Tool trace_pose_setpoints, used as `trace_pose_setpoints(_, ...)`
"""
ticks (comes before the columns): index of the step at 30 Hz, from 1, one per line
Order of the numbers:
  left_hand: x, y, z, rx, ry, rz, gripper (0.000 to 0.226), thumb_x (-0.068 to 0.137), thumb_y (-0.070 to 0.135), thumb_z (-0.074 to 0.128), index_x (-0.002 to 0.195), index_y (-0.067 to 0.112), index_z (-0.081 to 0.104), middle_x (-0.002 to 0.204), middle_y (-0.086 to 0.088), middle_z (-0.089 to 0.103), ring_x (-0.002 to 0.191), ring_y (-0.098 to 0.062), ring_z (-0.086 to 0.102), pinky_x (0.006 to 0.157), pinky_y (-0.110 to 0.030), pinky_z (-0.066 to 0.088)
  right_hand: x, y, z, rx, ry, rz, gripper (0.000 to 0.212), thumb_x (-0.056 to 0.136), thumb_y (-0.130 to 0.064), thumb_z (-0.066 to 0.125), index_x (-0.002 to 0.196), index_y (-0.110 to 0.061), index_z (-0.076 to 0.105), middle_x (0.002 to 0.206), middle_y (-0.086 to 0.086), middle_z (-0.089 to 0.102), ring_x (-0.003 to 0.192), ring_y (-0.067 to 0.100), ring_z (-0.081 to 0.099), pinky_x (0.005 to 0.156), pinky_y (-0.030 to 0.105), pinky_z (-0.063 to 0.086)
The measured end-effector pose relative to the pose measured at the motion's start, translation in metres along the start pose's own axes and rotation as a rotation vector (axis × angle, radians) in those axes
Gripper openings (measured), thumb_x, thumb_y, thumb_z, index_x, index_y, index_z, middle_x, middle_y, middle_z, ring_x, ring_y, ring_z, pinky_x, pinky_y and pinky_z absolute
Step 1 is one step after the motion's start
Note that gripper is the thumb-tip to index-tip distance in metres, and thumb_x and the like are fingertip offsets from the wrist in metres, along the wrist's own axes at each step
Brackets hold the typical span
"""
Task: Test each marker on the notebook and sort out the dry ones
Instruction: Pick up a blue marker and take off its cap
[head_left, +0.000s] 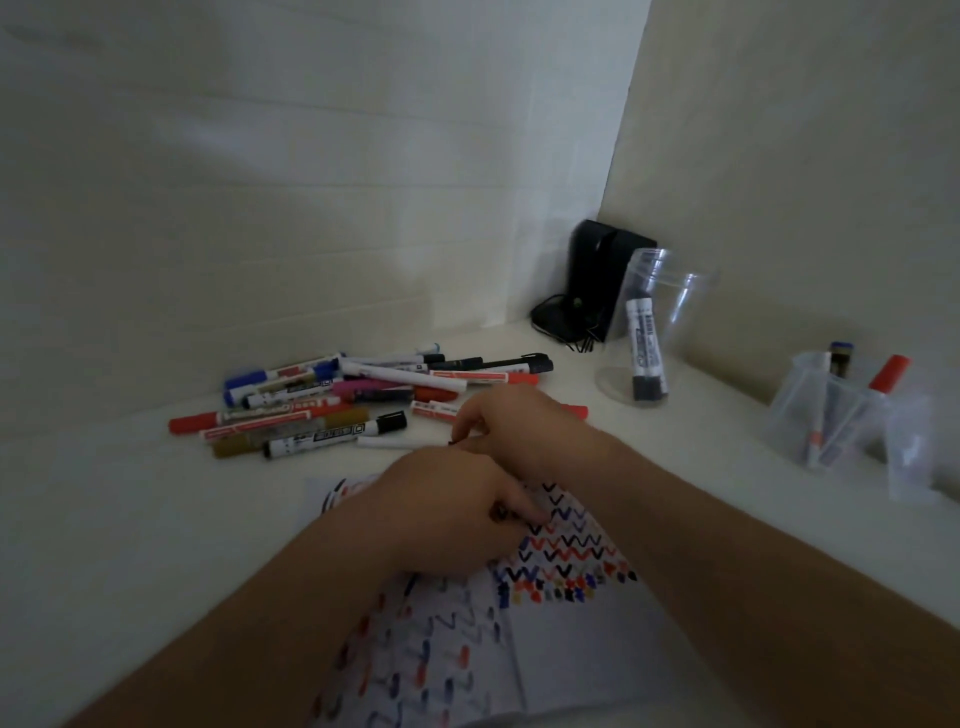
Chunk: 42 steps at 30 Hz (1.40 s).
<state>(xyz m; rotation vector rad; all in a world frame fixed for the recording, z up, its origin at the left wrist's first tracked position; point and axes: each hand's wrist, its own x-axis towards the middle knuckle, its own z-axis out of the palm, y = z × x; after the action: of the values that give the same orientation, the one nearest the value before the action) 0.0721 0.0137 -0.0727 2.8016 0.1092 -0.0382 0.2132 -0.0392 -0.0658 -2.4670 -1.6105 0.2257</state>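
- Desk (130, 519): white, set in a wall corner; holds everything below.
- Notebook (566, 639): open at near centre, pages covered in rows of red, blue and black zigzag test marks. Lies directly under both hands.
- Pile (332, 400): unsorted markers beyond the notebook, far-left of the hands, long axes mostly running left–right. Nearer the left hand by side, though the right hand sits just beside its right end.
- Jar (649, 332): clear, far right, one black-capped marker upright inside. Bag (831, 410): clear, further right, several markers in it. Both on the right hand's side; which takes dry ones cannot be told.
- Left hand (447, 514): fingers curled, pinching a small dark piece, probably a cap, over the zigzags.
- Right hand (498, 421): fingers curled, pinching a white marker (389, 442) at its near end; barrel points left along the desk, just beyond the notebook's top edge.
- Judgement: tip needs swinging down and toward the page, a short pull toward the body.
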Motion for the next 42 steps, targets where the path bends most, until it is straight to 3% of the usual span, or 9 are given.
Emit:
trace_pose_setpoints(6,-0.003,-0.001,0.002,-0.064,0.085,-0.064,0.024,0.096,0.055,0.056,0.116,0.054,0.069,0.099,0.026,0.067,0.081,0.004,0.056,0.083,-0.026,0.052,-0.020,0.009,-0.004,0.043,0.184,0.068,0.017,0.102,-0.035,0.058,0.109,-0.027,0.071,0.101,-0.005,0.066,0.086,0.013,0.059,0.072,0.032,0.046)
trace_pose_setpoints(10,-0.001,-0.002,0.002,-0.284,0.282,-0.165,0.019,0.094,0.051,0.061,0.085,0.036,0.068,0.080,0.011,0.067,0.074,-0.009,0.064,0.074,-0.038,0.060,-0.069,0.034,-0.011,1.159,0.076,0.095,0.023,0.107,-0.019,0.053,0.095,-0.012,0.072,0.069,0.004,0.052,0.054,0.016,0.041,0.050,0.028,0.035)
trace_pose_setpoints(12,-0.001,-0.002,0.003,-0.417,0.364,-0.159,0.016,0.099,0.043,0.053,0.086,0.036,0.060,0.080,0.006,0.068,0.076,-0.019,0.066,0.077,-0.048,0.060,-0.091,0.040,-0.009,1.422,-0.057,0.074,0.025,0.107,-0.016,0.050,0.096,-0.010,0.070,0.065,0.009,0.049,0.047,0.015,0.036,0.042,0.022,0.031)
trace_pose_setpoints(14,-0.001,0.001,0.001,-0.534,0.385,-0.089,0.014,0.102,0.035,0.047,0.096,0.040,0.058,0.085,0.006,0.069,0.077,-0.021,0.067,0.074,-0.049,0.060,-0.103,0.042,-0.002,1.427,-0.064,0.068,0.022,0.106,-0.013,0.051,0.097,-0.008,0.069,0.065,0.014,0.054,0.045,0.016,0.041,0.041,0.021,0.033)
trace_pose_setpoints(19,0.000,0.017,0.003,-0.385,0.297,0.099,0.025,0.094,0.053,0.061,0.116,0.046,0.053,0.093,0.017,0.064,0.083,0.002,0.063,0.064,-0.013,0.048,-0.112,0.038,0.012,1.321,0.101,0.014,0.007,0.097,0.001,0.062,0.096,0.001,0.069,0.071,0.014,0.062,0.053,0.017,0.054,0.048,0.023,0.043)
trace_pose_setpoints(26,0.005,0.014,0.017,-0.183,0.319,0.112,0.005,0.105,0.033,0.052,0.106,0.038,0.055,0.083,0.016,0.058,0.079,-0.001,0.055,0.066,-0.017,0.040,-0.111,0.050,0.011,1.526,0.169,0.054,0.008,0.090,-0.015,0.062,0.092,-0.007,0.061,0.062,0.013,0.050,0.042,0.017,0.041,0.040,0.022,0.030)
trace_pose_setpoints(30,0.006,0.015,0.024,-0.207,0.251,0.089,0.015,0.108,0.034,0.038,0.119,0.036,0.049,0.097,0.007,0.064,0.087,-0.011,0.060,0.078,-0.041,0.052,-0.109,0.046,0.015,1.502,0.229,0.036,0.013,0.101,-0.007,0.058,0.091,-0.014,0.058,0.061,0.012,0.053,0.043,0.016,0.042,0.038,0.022,0.031)
trace_pose_setpoints(36,0.007,0.012,0.024,-0.109,0.271,0.098,0.015,0.107,0.044,0.040,0.098,0.038,0.051,0.087,0.014,0.059,0.080,-0.004,0.054,0.070,-0.030,0.044,-0.110,0.043,0.014,1.476,0.277,0.013,0.012,0.100,-0.003,0.056,0.093,-0.013,0.059,0.058,0.013,0.052,0.043,0.015,0.042,0.040,0.022,0.029)
trace_pose_setpoints(42,0.010,0.008,0.026,-0.100,0.303,0.104,0.031,0.109,0.027,0.040,0.135,0.031,0.056,0.120,0.014,0.062,0.106,-0.002,0.053,0.094,-0.024,0.043,-0.110,0.042,0.015,1.458,0.288,0.035,0.011,0.103,-0.005,0.054,0.097,-0.012,0.060,0.059,0.010,0.052,0.043,0.012,0.042,0.041,0.022,0.031)
